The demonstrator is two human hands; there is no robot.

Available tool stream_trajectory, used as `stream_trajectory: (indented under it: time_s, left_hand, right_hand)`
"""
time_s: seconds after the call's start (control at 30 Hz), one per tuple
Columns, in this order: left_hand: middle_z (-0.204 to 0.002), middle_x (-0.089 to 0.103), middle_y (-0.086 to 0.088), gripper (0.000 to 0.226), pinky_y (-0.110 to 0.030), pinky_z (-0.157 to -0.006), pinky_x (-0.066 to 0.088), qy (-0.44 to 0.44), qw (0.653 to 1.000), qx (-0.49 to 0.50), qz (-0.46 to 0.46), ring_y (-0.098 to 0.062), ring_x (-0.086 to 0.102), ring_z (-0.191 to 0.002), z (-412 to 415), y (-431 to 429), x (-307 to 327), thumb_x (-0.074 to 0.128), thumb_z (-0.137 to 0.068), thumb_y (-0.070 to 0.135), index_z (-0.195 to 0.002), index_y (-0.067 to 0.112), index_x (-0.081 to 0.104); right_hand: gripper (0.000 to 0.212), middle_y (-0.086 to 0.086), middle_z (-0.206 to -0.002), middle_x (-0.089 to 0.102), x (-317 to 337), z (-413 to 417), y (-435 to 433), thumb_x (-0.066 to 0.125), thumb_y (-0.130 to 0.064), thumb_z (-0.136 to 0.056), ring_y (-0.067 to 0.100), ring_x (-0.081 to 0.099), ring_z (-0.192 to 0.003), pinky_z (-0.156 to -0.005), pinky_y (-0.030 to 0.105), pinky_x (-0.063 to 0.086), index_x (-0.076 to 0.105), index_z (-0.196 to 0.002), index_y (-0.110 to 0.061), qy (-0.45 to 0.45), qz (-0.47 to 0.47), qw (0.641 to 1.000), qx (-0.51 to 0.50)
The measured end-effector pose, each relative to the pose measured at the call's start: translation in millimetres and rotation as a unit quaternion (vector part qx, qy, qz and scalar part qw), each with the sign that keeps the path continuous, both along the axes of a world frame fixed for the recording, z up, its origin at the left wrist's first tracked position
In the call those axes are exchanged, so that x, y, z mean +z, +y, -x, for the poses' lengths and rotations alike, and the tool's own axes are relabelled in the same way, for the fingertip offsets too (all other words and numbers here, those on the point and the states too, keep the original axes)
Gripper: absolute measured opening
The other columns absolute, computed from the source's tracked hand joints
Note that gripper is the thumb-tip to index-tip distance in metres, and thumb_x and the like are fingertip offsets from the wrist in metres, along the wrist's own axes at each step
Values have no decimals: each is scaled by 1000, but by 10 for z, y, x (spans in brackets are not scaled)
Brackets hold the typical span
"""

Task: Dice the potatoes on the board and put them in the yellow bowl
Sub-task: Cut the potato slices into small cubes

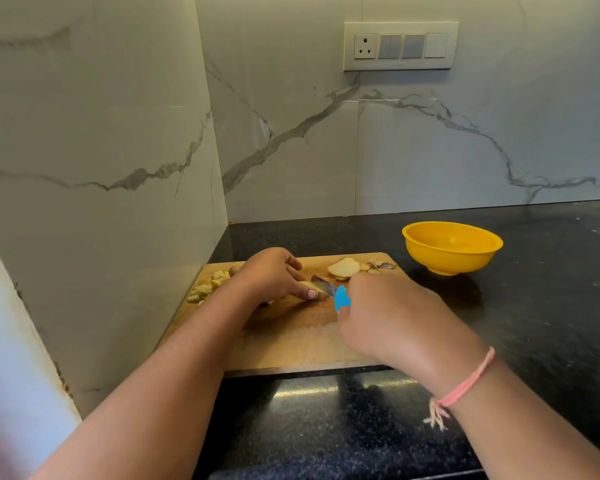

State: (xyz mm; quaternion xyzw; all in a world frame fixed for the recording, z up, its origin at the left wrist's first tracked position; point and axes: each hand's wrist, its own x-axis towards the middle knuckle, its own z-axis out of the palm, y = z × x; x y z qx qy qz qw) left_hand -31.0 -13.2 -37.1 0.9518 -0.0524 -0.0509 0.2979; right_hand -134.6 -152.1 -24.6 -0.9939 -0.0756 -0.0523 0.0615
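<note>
I am standing at a black countertop (534, 306) in a marble-walled corner, working over a wooden cutting board (291, 341). My left hand (274, 275) is curling over a pale potato piece (306, 285) near the middle of the board, its fingertips pinning the piece down. My right hand (392, 317) is gripping the blue handle of a knife (329, 291), whose blade is meeting the potato piece just beside my left fingertips. Diced cubes (210, 285) are lying in a heap at the board's left edge. A cut potato half (343, 267) and some peel scraps (381, 265) are sitting along the far edge. The yellow bowl (430, 252) is standing on the counter, just beyond the board's far right corner.
</note>
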Motion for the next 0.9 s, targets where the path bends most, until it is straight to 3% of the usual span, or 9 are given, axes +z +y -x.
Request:
stream_trajectory:
  time_s: [0.2, 0.33, 0.5, 0.63, 0.9]
  left_hand:
    - [-128, 62, 2, 61, -42, -101, 46, -5, 1000, 1, -10, -19, 57, -117, -34, 11, -26, 76, -76, 35, -130, 19, 53]
    - [-128, 62, 3, 62, -43, -101, 45, -4, 1000, 6, -16, -20, 56, -117, -60, 7, -48, 77, -75, 37, -129, 20, 53]
    - [-127, 62, 4, 61, -43, -102, 43, -8, 1000, 9, -28, -20, 55, -118, -88, 23, -64, 77, -74, 40, -127, 21, 54]
    - [-125, 64, 6, 61, -44, -101, 42, -14, 999, 12, -40, -20, 55, -118, -99, 28, -78, 78, -71, 44, -124, 23, 55]
    - [-124, 63, 10, 55, -45, -104, 37, -61, 997, 10, -42, -17, 52, -121, -73, 85, -184, 75, -74, 49, -120, 27, 55]
  right_hand:
    - [27, 0, -90, 50, 18, -45, 51, 45, -29, -97, 17, 55, -90, -72, 28, 48, 48, -121, -17, 2, 14, 1000, 15]
    - [27, -3, -84, 44, -34, 50, -9, 43, -30, -98, 15, 52, -86, -69, 26, 42, 48, -121, -18, 13, 0, 1000, 17]
    - [30, -2, -97, 50, -94, 242, -71, 44, -29, -98, 15, 55, -95, -78, 29, 47, 43, -127, -20, 34, 3, 999, 11]
    - [23, -7, -83, 45, -106, 360, -178, 44, -30, -97, 12, 51, -82, -62, 24, 39, 43, -119, -23, 27, 15, 999, 14]
    - [36, -8, -83, 47, -12, 450, -304, 36, -43, -98, 6, 43, -67, -49, 19, 30, 45, -131, -30, -45, -30, 998, 9]
